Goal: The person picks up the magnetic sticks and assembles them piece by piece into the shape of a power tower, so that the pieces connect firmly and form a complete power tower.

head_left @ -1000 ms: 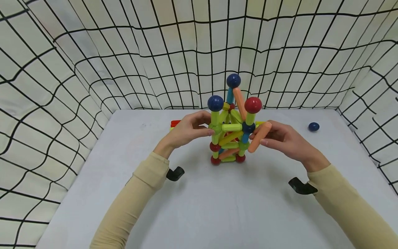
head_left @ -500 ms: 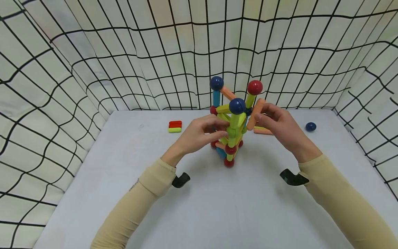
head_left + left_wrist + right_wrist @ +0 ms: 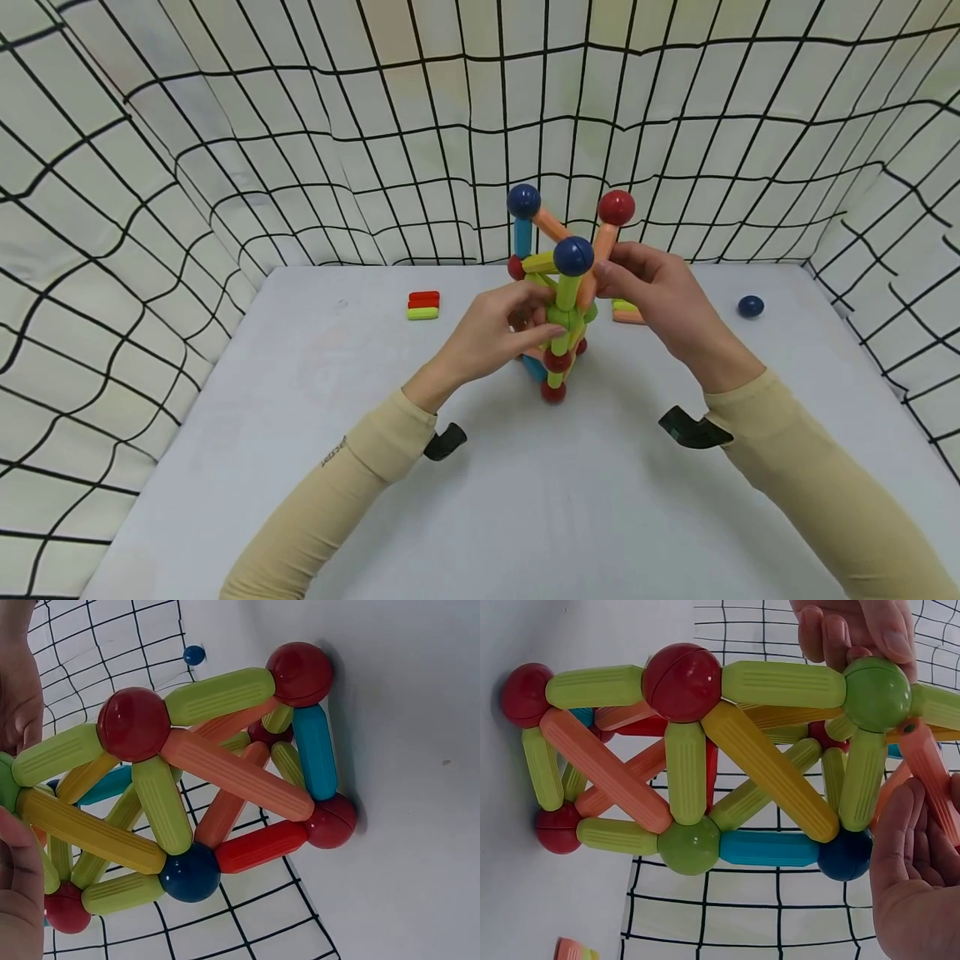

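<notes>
A tower of magnetic sticks and balls (image 3: 557, 360) stands upright on the table. My left hand (image 3: 504, 329) grips its left side around the middle, with fingertips near a green ball (image 3: 877, 694). My right hand (image 3: 667, 304) pinches an orange magnetic stick (image 3: 932, 776) between thumb and fingers at the tower's upper right. One end of that stick is close to the green ball; whether they touch I cannot tell. Above, a red ball (image 3: 617, 207) and two blue balls top the tower, the nearer blue ball (image 3: 573, 256) partly hiding the held stick.
Red and yellow-green sticks (image 3: 423, 306) lie on the white table (image 3: 360, 400) to the left. Behind my right hand are a yellow-green and an orange stick (image 3: 628, 317). A loose blue ball (image 3: 751, 307) lies farther right. Black netting over white cloth encloses the back and sides.
The tower has been turned, bringing one corner to the front. My left hand has shifted right with it. The orange stick, held throughout in my right hand, has moved left against the tower's upper part.
</notes>
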### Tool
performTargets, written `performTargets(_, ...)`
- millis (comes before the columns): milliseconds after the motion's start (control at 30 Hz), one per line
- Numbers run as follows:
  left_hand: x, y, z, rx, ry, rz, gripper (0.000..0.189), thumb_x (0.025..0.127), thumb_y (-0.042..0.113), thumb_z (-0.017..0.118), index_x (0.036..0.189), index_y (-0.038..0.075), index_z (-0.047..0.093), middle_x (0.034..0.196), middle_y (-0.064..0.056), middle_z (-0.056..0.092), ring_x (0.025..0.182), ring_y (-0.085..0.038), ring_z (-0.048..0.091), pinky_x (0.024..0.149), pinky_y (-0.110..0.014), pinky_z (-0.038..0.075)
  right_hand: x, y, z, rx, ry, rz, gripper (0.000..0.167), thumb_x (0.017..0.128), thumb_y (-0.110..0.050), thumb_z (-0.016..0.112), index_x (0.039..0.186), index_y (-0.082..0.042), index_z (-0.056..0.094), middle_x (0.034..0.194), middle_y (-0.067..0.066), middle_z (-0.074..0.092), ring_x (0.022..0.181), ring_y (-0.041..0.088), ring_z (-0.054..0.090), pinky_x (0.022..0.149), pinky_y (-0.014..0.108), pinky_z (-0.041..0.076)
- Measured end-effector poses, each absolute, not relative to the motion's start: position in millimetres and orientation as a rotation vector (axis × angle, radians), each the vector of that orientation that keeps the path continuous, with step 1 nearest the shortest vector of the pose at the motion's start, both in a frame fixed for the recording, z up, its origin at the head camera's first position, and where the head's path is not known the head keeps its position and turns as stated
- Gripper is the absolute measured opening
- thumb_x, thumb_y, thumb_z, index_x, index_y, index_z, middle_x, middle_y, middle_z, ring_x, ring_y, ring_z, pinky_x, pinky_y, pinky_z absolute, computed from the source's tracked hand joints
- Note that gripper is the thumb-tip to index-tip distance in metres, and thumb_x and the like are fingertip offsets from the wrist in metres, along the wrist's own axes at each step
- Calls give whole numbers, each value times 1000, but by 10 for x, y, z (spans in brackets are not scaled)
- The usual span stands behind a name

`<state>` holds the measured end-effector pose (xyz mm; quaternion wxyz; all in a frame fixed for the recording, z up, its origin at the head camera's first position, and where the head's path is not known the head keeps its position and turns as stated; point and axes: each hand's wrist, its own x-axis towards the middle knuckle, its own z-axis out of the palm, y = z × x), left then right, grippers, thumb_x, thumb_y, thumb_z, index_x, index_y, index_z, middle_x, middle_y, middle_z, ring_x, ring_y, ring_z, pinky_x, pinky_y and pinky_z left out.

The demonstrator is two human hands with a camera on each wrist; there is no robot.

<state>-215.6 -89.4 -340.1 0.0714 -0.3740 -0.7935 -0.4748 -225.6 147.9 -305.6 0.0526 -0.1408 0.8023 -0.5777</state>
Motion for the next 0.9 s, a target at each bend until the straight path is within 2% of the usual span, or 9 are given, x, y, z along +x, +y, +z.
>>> performTargets(367, -2166, -878, -3428, -1095, -2399, -1443, 34, 87, 12, 75, 115, 1, 60, 82, -2, 55, 71, -12, 53, 63, -24, 50, -2284, 1422, -3078, -460, 2463, -1770, 49, 98, -43, 56, 132, -8, 57, 119, 8, 62, 106, 20, 63, 102, 48, 44)
performTargets(567, -2168, -893, -3420, -1106, -2397, -1457, 33, 87, 12, 75, 114, 1, 59, 83, -2, 56, 71, -11, 53, 63, -24, 50, -2272, 1455, -3109, -444, 2441, -1767, 52, 95, -47, 58, 133, -11, 57, 120, 6, 63, 108, 21, 63, 102, 48, 43)
performTargets(667, -2198, -959, -3426, -1091, -2409, -1490, 27, 90, 12, 71, 112, 2, 59, 88, -3, 60, 75, -13, 57, 66, -26, 53, -2283, 1528, -3150, -421, 2462, -1739, 53, 95, -50, 58, 134, -14, 57, 121, 6, 63, 109, 20, 62, 103, 48, 44)
performTargets(767, -2276, -1124, -3465, -972, -2471, -1546, 18, 96, 15, 63, 109, 3, 60, 90, -6, 63, 77, -20, 60, 69, -31, 54, -2313, 1679, -3230, -347, 2509, -1672, 56, 95, -54, 55, 136, -17, 55, 124, 5, 62, 111, 20, 61, 104, 48, 43)
performTargets(900, -2481, -1489, -3619, -635, -2636, -1419, 21, 101, 21, 54, 109, 4, 63, 94, -9, 66, 84, -26, 64, 75, -36, 53, -2411, 1969, -3407, -207, 2549, -1568, 61, 94, -58, 52, 139, -17, 51, 131, 5, 58, 116, 21, 57, 108, 50, 38)
